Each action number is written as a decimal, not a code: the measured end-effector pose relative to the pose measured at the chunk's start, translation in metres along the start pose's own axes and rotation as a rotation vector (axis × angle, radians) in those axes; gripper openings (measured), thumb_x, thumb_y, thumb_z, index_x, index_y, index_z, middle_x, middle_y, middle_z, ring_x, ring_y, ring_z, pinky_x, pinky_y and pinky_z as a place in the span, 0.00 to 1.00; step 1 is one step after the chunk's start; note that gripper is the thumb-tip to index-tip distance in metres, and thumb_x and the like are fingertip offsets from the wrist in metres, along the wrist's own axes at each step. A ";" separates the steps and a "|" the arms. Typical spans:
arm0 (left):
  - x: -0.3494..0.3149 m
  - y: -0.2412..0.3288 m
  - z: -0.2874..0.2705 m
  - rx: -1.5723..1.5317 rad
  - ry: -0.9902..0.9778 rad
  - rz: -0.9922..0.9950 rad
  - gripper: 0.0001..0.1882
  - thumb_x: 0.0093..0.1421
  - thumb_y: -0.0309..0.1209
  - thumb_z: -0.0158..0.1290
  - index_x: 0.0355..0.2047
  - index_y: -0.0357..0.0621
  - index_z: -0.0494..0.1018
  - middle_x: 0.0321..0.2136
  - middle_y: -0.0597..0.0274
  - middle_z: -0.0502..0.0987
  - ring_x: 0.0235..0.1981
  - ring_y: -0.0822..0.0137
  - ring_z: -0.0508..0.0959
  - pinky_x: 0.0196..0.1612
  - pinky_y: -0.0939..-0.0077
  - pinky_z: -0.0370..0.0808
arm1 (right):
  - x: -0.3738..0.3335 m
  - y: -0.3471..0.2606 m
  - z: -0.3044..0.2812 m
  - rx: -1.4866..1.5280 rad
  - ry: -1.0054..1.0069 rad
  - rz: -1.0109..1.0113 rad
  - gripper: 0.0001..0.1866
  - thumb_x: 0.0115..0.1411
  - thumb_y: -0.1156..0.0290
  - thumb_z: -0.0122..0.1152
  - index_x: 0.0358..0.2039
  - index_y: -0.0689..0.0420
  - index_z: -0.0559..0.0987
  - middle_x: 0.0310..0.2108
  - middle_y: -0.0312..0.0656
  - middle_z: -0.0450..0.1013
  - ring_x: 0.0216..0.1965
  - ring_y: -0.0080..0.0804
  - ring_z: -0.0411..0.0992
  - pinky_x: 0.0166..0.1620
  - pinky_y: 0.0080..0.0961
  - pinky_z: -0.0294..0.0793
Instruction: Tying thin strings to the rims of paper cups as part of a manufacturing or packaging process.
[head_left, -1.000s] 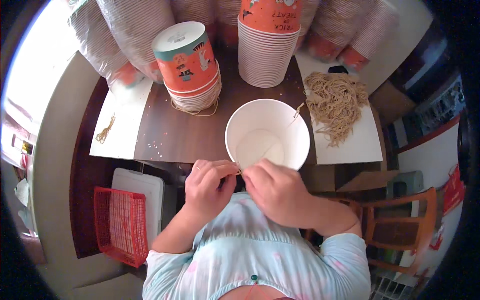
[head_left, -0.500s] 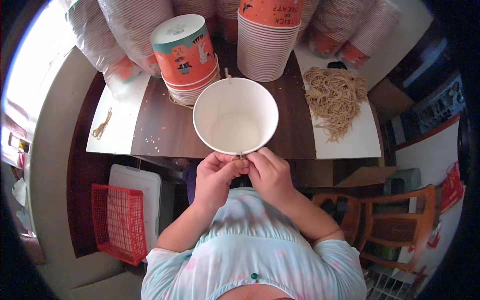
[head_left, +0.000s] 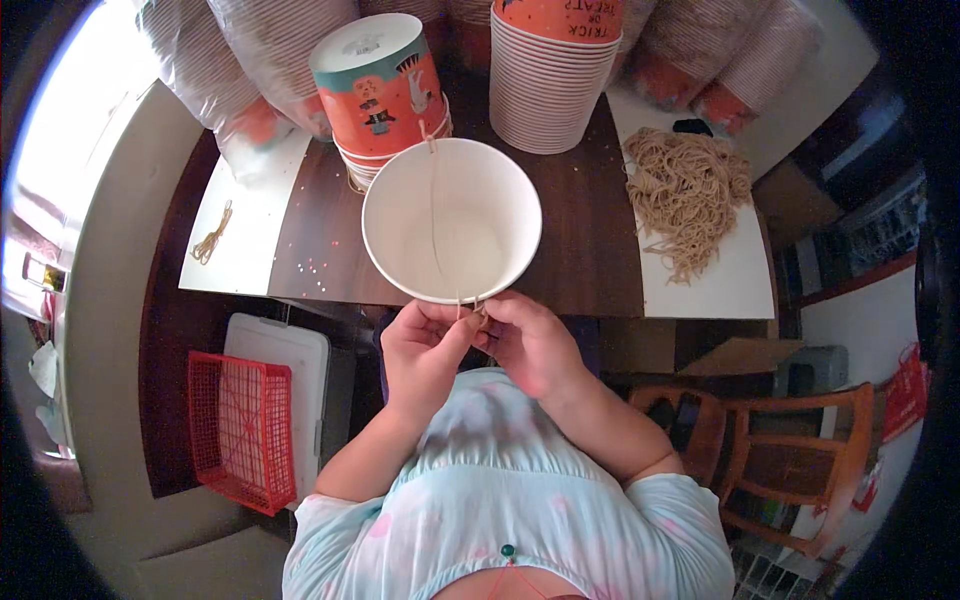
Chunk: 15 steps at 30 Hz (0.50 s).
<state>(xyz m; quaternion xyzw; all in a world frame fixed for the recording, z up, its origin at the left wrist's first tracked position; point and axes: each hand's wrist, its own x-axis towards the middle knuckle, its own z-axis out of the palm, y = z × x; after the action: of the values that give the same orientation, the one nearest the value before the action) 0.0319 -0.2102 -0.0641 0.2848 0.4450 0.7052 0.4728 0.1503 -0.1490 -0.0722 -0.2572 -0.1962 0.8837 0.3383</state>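
A paper bucket [head_left: 490,225], white inside, faces me with its mouth at the table's near edge. A thin tan cord [head_left: 434,190] is fastened at its far rim and runs down across the opening. At the near rim, my left hand [head_left: 425,345] is closed, thumb and fingers pinching the cord where a short end sticks up. Close against it, my right hand [head_left: 532,345] pinches the cord too, just outside the rim. The fingertips hide how the cord passes there.
Upside-down orange and teal buckets [head_left: 375,95] stand behind, beside a taller stack [head_left: 548,100]. Tangled tan cord [head_left: 685,190] lies at right, a small cord bundle [head_left: 212,235] at left. Bagged buckets [head_left: 270,60] line the back. Below are a red basket [head_left: 240,430] and wooden chair [head_left: 800,440].
The bucket has shifted slightly left and tilted, showing more of the cord inside. A cord end now stands up by my left fingers, and my hands have parted slightly.
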 end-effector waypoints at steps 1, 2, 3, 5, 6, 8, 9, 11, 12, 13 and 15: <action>-0.001 0.000 0.001 0.001 0.002 -0.001 0.04 0.55 0.17 0.54 0.31 0.32 0.71 0.29 0.56 0.78 0.29 0.71 0.79 0.35 0.80 0.77 | 0.000 -0.001 0.000 0.001 0.000 0.002 0.09 0.59 0.69 0.51 0.35 0.57 0.79 0.33 0.38 0.76 0.33 0.25 0.73 0.40 0.24 0.71; -0.002 0.000 0.003 0.147 0.007 0.087 0.04 0.55 0.18 0.54 0.32 0.32 0.71 0.29 0.57 0.78 0.29 0.72 0.79 0.35 0.81 0.77 | 0.001 -0.001 0.001 0.016 0.013 0.005 0.09 0.58 0.69 0.52 0.34 0.57 0.79 0.32 0.37 0.76 0.32 0.24 0.72 0.40 0.24 0.71; -0.002 0.000 0.004 0.292 0.012 0.175 0.05 0.55 0.18 0.54 0.33 0.31 0.72 0.29 0.57 0.78 0.29 0.72 0.79 0.34 0.81 0.77 | 0.002 -0.002 0.001 0.030 0.026 0.008 0.08 0.57 0.69 0.54 0.33 0.56 0.79 0.31 0.36 0.76 0.32 0.24 0.72 0.40 0.24 0.70; -0.001 -0.002 -0.002 0.432 -0.011 0.268 0.06 0.54 0.18 0.55 0.34 0.32 0.73 0.29 0.57 0.79 0.29 0.72 0.79 0.34 0.81 0.76 | 0.003 -0.001 -0.003 -0.043 0.043 -0.007 0.08 0.57 0.70 0.54 0.33 0.56 0.79 0.31 0.36 0.76 0.32 0.23 0.72 0.40 0.23 0.70; -0.001 -0.002 -0.004 0.570 -0.036 0.362 0.07 0.54 0.18 0.55 0.34 0.33 0.74 0.29 0.57 0.79 0.29 0.72 0.79 0.34 0.81 0.76 | 0.003 0.000 -0.004 -0.118 0.058 -0.023 0.07 0.57 0.70 0.55 0.33 0.56 0.79 0.31 0.36 0.76 0.32 0.23 0.72 0.39 0.22 0.70; 0.000 -0.002 -0.003 0.644 -0.035 0.441 0.08 0.52 0.17 0.56 0.34 0.34 0.74 0.29 0.57 0.79 0.29 0.72 0.79 0.34 0.80 0.76 | 0.002 0.002 -0.004 -0.162 0.057 -0.080 0.08 0.57 0.69 0.56 0.33 0.57 0.80 0.30 0.34 0.76 0.31 0.20 0.71 0.38 0.20 0.68; 0.001 -0.002 -0.002 0.716 -0.035 0.522 0.09 0.51 0.17 0.57 0.34 0.35 0.75 0.29 0.56 0.79 0.28 0.71 0.79 0.33 0.80 0.76 | 0.002 0.003 -0.003 -0.206 0.056 -0.138 0.08 0.56 0.68 0.57 0.33 0.57 0.80 0.29 0.33 0.76 0.31 0.17 0.69 0.37 0.17 0.67; 0.001 0.002 0.000 0.771 -0.035 0.555 0.10 0.50 0.17 0.58 0.34 0.35 0.75 0.29 0.56 0.79 0.28 0.71 0.79 0.33 0.79 0.76 | 0.001 0.001 0.000 -0.232 0.070 -0.164 0.08 0.56 0.68 0.57 0.32 0.57 0.80 0.28 0.33 0.76 0.30 0.17 0.69 0.37 0.17 0.67; 0.001 0.004 0.002 0.825 -0.035 0.590 0.10 0.49 0.17 0.59 0.34 0.35 0.75 0.29 0.56 0.79 0.28 0.70 0.79 0.33 0.79 0.76 | 0.001 0.001 0.001 -0.259 0.084 -0.192 0.08 0.56 0.69 0.58 0.31 0.58 0.81 0.28 0.33 0.76 0.29 0.17 0.69 0.36 0.16 0.67; 0.002 0.006 0.002 0.826 -0.036 0.589 0.10 0.49 0.17 0.59 0.34 0.35 0.75 0.29 0.56 0.79 0.28 0.70 0.79 0.33 0.79 0.76 | 0.001 0.002 0.001 -0.257 0.084 -0.192 0.08 0.56 0.69 0.58 0.31 0.58 0.81 0.28 0.33 0.76 0.29 0.17 0.69 0.36 0.16 0.67; 0.002 0.010 0.003 0.906 -0.041 0.632 0.10 0.48 0.19 0.60 0.33 0.35 0.75 0.28 0.56 0.79 0.27 0.69 0.80 0.33 0.79 0.76 | 0.002 0.005 0.001 -0.329 0.073 -0.291 0.08 0.56 0.69 0.57 0.32 0.58 0.81 0.29 0.33 0.76 0.29 0.17 0.69 0.36 0.17 0.67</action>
<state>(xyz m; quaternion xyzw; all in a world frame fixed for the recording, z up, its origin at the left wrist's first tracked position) 0.0296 -0.2084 -0.0540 0.5931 0.5876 0.5450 0.0769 0.1462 -0.1510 -0.0748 -0.3097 -0.3604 0.7718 0.4226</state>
